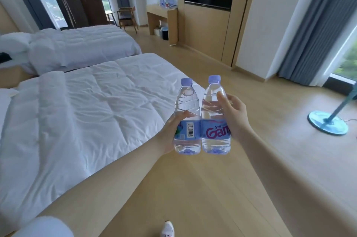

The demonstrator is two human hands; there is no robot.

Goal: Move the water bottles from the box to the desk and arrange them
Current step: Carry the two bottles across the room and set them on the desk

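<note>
One wide-angle head camera looks forward and down along the floor (202, 188), a bed (96, 101) at its left. Close before it the left hand (170, 132) grips the left bottle (188, 101) and the right hand (235, 115) the right bottle (214, 134); the desk (156, 14) stands far ahead.

I have both arms stretched out ahead of me, forearms bare and converging toward the middle of the view. My left arm runs up from the lower left corner with a white sleeve (44, 227) at its upper end. My left hand (170, 132) wraps the left bottle (187, 109) at its label, thumb across the front. My right hand (234, 115) grips the right bottle (213, 121) slightly higher, thumb over the clear part, fingers curled behind. Both bottles are upright and touching. The toe of my white shoe (167, 229) shows below.
</note>
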